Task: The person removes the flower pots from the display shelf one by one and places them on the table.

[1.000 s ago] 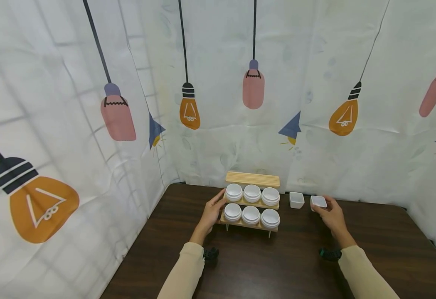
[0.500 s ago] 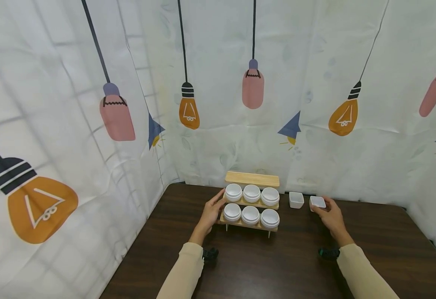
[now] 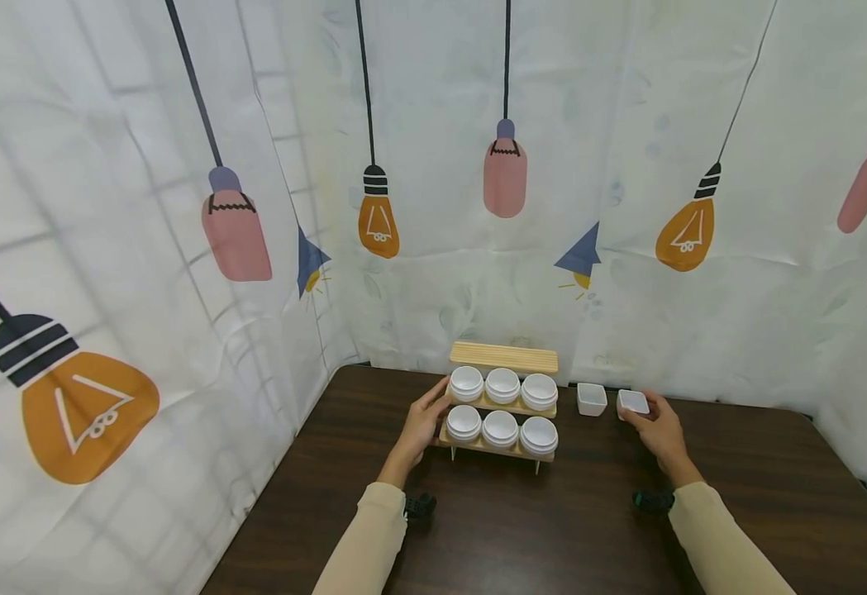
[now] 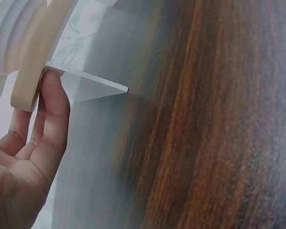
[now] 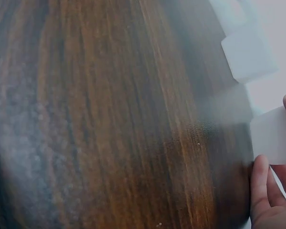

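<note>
- At the table's [image 3: 552, 529] back, a right hand [image 3: 659, 430] pinches a white cup [image 3: 632, 402] between thumb and fingers, near a second cup [image 3: 591, 399].
- A left hand [image 3: 418, 426] pinches the left edge of a rack [image 3: 503, 357].
- The white cup looks light, stiff, smooth, perhaps breakable; opposite walls seem the surest hold.

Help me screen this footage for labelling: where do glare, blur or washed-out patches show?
Head: six round white bowls readable, no strong glare; left wrist: pale reflection over the dark brown wood-grain table beside a translucent triangular leg; right wrist: white square cups soft and washed out, hazy sheen at frame left.
</note>
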Demonstrator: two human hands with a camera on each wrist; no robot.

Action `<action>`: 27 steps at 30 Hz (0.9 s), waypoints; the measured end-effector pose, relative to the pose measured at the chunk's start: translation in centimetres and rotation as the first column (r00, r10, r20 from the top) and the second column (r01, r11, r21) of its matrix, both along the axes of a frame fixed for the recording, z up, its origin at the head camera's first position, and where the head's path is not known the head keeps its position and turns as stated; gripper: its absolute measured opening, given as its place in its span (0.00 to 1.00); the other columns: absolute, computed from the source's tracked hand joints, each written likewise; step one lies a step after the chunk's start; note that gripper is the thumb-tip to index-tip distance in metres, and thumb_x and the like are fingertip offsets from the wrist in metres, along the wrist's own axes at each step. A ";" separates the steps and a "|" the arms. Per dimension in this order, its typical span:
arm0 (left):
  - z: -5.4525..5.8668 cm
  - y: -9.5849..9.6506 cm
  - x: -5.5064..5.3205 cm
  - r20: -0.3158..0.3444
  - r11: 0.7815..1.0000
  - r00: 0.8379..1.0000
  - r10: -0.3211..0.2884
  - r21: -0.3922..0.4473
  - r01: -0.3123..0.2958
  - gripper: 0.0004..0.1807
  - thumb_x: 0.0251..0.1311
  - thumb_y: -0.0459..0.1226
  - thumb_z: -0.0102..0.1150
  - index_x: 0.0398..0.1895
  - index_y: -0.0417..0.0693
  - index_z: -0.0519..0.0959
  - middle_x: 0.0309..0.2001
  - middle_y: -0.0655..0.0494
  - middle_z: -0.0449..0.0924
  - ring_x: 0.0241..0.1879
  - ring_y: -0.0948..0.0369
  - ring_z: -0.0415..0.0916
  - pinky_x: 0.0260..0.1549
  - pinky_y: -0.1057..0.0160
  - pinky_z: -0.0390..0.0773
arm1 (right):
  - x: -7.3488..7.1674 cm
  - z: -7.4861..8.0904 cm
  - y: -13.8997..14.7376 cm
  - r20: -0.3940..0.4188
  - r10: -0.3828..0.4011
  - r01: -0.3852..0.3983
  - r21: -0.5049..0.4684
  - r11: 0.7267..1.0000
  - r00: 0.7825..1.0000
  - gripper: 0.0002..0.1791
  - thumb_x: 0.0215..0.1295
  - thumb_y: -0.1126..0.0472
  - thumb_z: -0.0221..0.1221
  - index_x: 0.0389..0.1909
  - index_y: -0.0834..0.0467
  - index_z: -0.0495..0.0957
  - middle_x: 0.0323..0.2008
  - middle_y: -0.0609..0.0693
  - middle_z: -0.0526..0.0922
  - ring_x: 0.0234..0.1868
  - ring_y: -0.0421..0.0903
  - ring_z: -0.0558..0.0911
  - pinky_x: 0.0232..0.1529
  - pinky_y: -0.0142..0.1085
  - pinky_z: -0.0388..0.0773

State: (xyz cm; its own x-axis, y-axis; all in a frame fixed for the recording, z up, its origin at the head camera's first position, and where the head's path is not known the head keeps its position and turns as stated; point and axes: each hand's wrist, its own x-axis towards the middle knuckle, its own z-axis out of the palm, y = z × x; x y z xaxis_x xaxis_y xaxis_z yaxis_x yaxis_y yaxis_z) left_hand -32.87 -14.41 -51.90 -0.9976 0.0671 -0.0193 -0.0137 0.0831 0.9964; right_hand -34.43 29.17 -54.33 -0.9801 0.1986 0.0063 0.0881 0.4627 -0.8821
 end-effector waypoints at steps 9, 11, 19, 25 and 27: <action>0.2 0.1 0.0 -0.003 1.000 1.000 0.004 0.001 -0.004 0.26 0.76 0.50 0.53 0.75 0.72 0.68 0.36 0.57 0.80 0.33 0.62 0.77 0.18 0.61 0.72 | -0.5 0.0 0.2 0.025 0.005 -0.006 0.048 0.999 1.000 0.43 0.72 0.48 0.62 0.78 0.65 0.56 0.73 0.71 0.66 0.68 0.64 0.73 0.49 0.36 0.74; 0.2 0.1 0.0 -0.009 1.000 1.000 0.004 0.007 -0.004 0.27 0.76 0.50 0.53 0.76 0.70 0.68 0.36 0.58 0.80 0.33 0.62 0.77 0.17 0.61 0.71 | -0.7 0.0 0.2 0.023 0.001 -0.003 0.059 0.998 1.000 0.43 0.72 0.49 0.62 0.77 0.65 0.56 0.73 0.71 0.65 0.67 0.64 0.73 0.49 0.37 0.74; -0.1 0.0 0.1 -0.007 1.000 1.000 0.012 0.009 -0.012 0.27 0.76 0.50 0.52 0.76 0.68 0.68 0.37 0.58 0.81 0.35 0.61 0.76 0.17 0.61 0.73 | -0.8 -0.2 0.0 0.038 0.005 -0.007 0.062 0.998 0.999 0.45 0.72 0.47 0.62 0.79 0.66 0.54 0.74 0.71 0.63 0.69 0.66 0.71 0.60 0.53 0.74; 0.0 0.0 0.2 -0.006 1.000 1.000 0.013 0.002 -0.013 0.26 0.76 0.49 0.52 0.76 0.71 0.68 0.39 0.55 0.81 0.37 0.60 0.78 0.20 0.60 0.77 | -0.8 -0.1 0.0 0.029 -0.002 0.001 0.047 0.999 1.000 0.44 0.72 0.49 0.62 0.79 0.65 0.53 0.75 0.71 0.62 0.69 0.67 0.70 0.65 0.58 0.70; 0.1 0.1 0.3 -0.001 1.000 1.000 0.013 0.002 -0.013 0.26 0.76 0.49 0.53 0.75 0.72 0.68 0.39 0.55 0.81 0.36 0.61 0.78 0.20 0.60 0.77 | -0.8 -0.2 0.0 0.018 -0.008 0.007 0.052 0.999 1.000 0.44 0.72 0.49 0.61 0.78 0.66 0.54 0.74 0.71 0.62 0.69 0.67 0.70 0.65 0.58 0.69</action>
